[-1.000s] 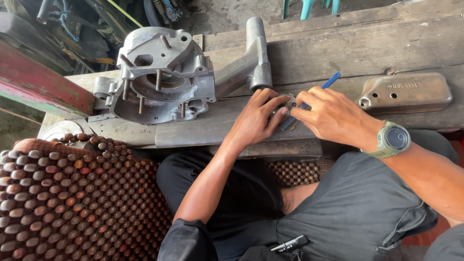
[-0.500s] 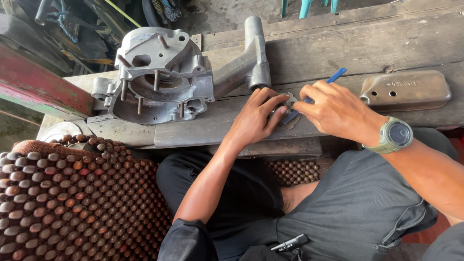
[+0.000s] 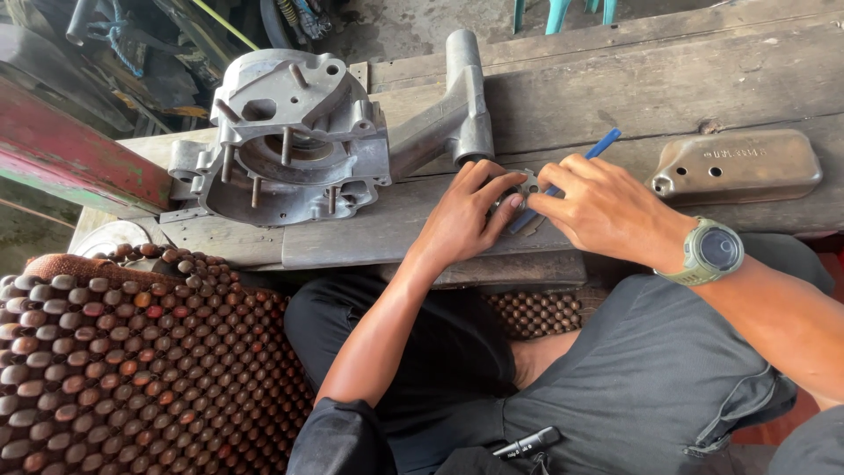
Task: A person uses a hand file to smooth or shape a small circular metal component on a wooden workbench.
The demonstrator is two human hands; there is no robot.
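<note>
Together: left hand (image 3: 462, 220) fingers pinning small metal part (image 3: 527, 183); right hand (image 3: 607, 211) fingers gripping blue pen (image 3: 600, 146).

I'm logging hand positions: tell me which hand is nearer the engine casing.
Left. The left hand lies just right of the engine casing, close to its arm; the right hand is farther right, beyond the left.

Small flat metal part (image 3: 526, 185) mostly covered by fingers of left hand (image 3: 466, 215) and right hand (image 3: 607, 211); shape unclear. Blue tool (image 3: 605, 145): tip hidden under right hand. Beaded mat (image 3: 114, 352) cut off at left and near edges.
</note>
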